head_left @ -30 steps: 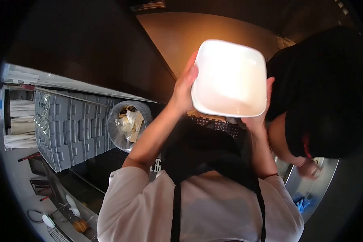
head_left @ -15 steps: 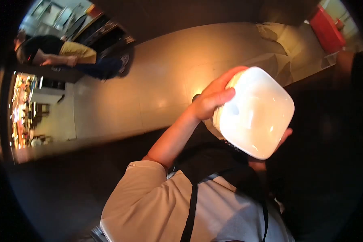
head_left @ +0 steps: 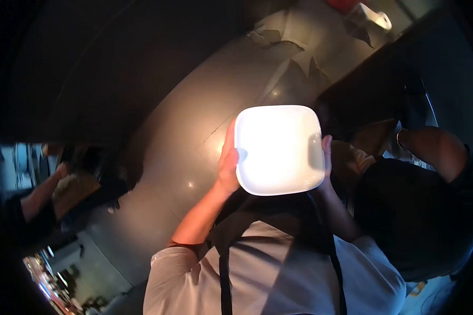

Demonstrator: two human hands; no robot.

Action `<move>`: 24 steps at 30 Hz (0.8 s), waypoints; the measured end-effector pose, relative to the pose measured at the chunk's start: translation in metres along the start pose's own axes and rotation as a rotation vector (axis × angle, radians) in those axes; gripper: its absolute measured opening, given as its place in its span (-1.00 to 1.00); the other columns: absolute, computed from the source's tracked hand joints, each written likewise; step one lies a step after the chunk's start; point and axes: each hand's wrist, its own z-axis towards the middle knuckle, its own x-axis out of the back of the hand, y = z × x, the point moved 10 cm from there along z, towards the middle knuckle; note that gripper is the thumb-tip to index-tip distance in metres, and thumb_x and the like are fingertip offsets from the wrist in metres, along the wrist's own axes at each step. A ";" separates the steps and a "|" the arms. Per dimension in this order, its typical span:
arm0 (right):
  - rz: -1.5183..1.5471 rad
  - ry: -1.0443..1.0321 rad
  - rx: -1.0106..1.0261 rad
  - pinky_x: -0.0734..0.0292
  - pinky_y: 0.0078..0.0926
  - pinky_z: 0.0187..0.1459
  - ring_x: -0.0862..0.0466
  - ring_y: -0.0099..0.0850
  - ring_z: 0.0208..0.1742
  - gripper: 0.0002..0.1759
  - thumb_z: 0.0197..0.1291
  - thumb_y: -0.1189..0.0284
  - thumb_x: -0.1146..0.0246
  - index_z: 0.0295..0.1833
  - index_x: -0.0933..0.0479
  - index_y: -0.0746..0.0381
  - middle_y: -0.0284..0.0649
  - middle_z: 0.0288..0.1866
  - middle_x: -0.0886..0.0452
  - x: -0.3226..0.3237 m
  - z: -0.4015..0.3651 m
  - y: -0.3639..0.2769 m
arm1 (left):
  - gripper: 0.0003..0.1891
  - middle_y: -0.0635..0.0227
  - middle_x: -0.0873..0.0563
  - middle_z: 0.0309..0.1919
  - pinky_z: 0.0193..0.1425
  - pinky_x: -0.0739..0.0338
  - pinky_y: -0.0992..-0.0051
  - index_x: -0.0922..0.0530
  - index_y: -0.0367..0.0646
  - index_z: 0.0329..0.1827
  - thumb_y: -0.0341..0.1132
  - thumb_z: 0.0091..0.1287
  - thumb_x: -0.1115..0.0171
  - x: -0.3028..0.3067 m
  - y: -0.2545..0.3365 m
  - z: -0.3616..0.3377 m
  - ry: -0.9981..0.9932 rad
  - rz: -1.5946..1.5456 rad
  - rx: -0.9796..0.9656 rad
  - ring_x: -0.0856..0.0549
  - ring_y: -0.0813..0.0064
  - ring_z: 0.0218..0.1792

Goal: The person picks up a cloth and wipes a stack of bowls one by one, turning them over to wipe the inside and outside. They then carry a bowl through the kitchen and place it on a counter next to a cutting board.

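Note:
A white square dish with rounded corners (head_left: pixel 279 149) is held up in front of my chest, its inside facing the camera. In the earlier frame its edge shows as a stack of several dishes; now only the top one shows. My left hand (head_left: pixel 228 163) grips the left side, the thumb near the rim. On the right side my right hand (head_left: pixel 327 155) holds the edge, most of its fingers hidden behind the dish.
A person in dark clothing (head_left: pixel 415 210) is close on my right, one arm bent. Another person (head_left: pixel 42 197) stands at the far left. Grey floor (head_left: pixel 194 142) stretches ahead, with a red object (head_left: pixel 343 5) at the top.
The view has turned to the right. The dishes have moved to the middle and now sit level between both hands. The person at my right has come into view.

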 end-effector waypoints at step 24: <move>-0.405 -0.112 0.382 -0.24 -0.30 0.48 -0.35 -0.33 0.50 -0.19 0.56 -0.18 0.37 0.61 -0.10 0.20 -0.18 0.52 -0.32 -0.021 0.402 -0.313 | 0.11 0.13 -0.20 0.57 0.56 -0.19 0.19 0.09 -0.20 0.66 0.55 0.34 0.17 0.023 -0.093 0.483 -0.032 0.068 0.191 -0.29 0.20 0.51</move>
